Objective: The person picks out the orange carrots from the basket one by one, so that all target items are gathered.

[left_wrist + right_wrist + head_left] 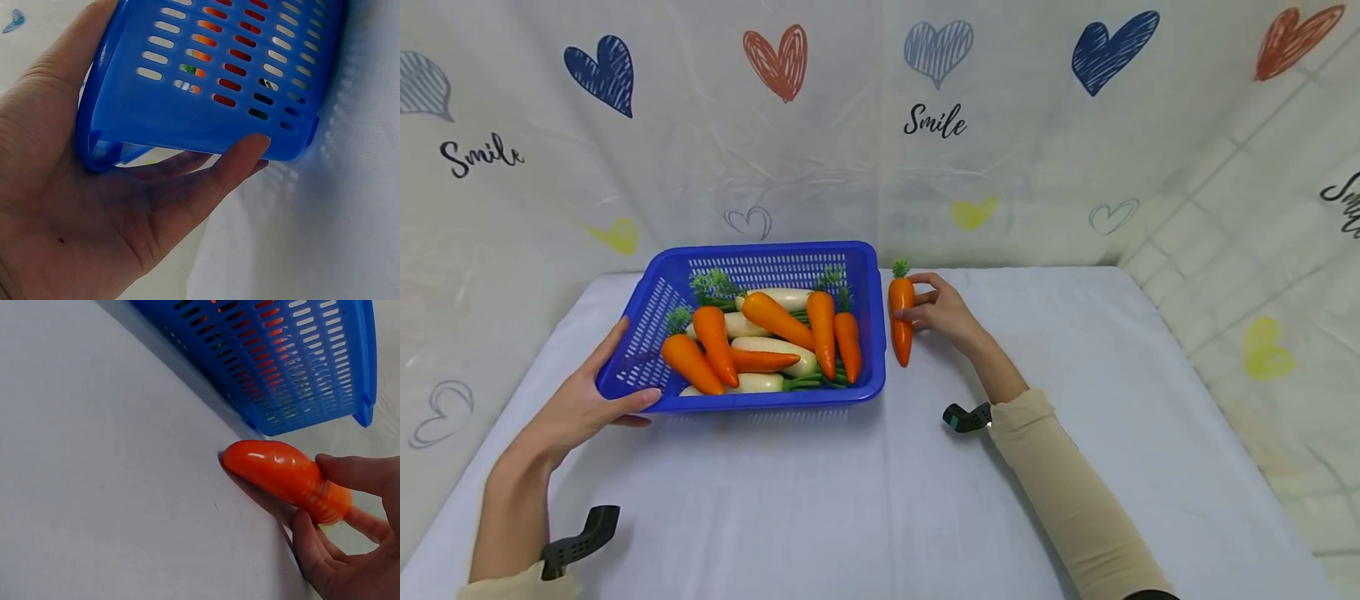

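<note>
Holding a carrot (901, 343) three o'clock from a basket (760, 403).
Right hand (946, 312) fingers pinch it; left hand (574, 410) fingers clasp the basket's eight-o'clock corner.

The blue rectangular basket (760, 402), perforated and open-topped, sits upright near the far edge of the white-covered table (865, 500), toward its far-left corner. The left hand (576, 400) grips its near-left corner. Inside lie six orange carrots (777, 322) atop white radishes (775, 383) with green stems. Beside the basket's right edge, the right hand (943, 315) pinches a single carrot (900, 337), green top toward the table's far edge, tapered tip toward the near edge.
</note>
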Available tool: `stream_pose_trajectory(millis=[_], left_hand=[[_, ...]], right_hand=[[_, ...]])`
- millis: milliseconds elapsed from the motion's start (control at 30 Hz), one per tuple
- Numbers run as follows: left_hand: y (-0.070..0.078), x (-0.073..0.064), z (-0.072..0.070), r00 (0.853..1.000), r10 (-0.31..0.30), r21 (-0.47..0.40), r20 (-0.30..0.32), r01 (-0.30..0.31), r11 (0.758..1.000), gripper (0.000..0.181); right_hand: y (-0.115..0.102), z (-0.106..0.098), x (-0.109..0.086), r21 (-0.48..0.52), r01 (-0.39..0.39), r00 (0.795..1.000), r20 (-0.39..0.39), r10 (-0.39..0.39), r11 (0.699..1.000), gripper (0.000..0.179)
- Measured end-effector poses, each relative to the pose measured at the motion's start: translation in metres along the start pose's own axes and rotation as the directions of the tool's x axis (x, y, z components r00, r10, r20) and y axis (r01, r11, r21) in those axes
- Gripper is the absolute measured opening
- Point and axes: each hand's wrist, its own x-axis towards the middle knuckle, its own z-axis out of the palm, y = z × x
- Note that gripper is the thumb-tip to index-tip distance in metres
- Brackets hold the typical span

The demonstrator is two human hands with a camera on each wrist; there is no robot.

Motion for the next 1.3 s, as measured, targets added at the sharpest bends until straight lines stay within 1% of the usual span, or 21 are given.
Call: stream_pose_trajectory(millis=[167,433,633,933,1167,1300], left_hand=[[0.001,0.000,0.001,1.000,0.002,0.004,-0.006,-0.002,1.000,0.109],[0.002,-0.001,-0.001,1.000,0.008,-0.012,0.007,-0.008,1.000,0.108],[0.002,-0.001,-0.001,1.000,0.011,-0.023,0.013,-0.011,1.000,0.108],[0.001,0.000,-0.001,1.000,0.013,-0.021,0.011,-0.012,1.000,0.108],[0.000,0.001,-0.001,1.000,0.017,-0.011,0.003,-0.017,1.000,0.108],[-0.001,0.001,-0.002,1.000,0.015,-0.014,-0.002,-0.015,1.000,0.108]], right_hand=[[0.000,0.002,0.002,-0.019,0.007,1.000,-0.007,-0.007,1.000,0.070],[0.000,0.007,0.001,-0.049,0.007,0.998,-0.057,-0.010,0.999,0.069],[0.000,0.006,0.000,-0.055,0.002,0.999,-0.054,-0.005,0.999,0.068],[-0.002,0.001,-0.002,-0.085,0.013,0.998,-0.053,-0.017,0.996,0.066],[-0.006,-0.001,-0.003,-0.142,0.015,0.996,-0.086,-0.028,0.990,0.067],[-0.011,-0.001,-0.005,-0.194,0.043,0.990,-0.123,-0.068,0.980,0.065]])
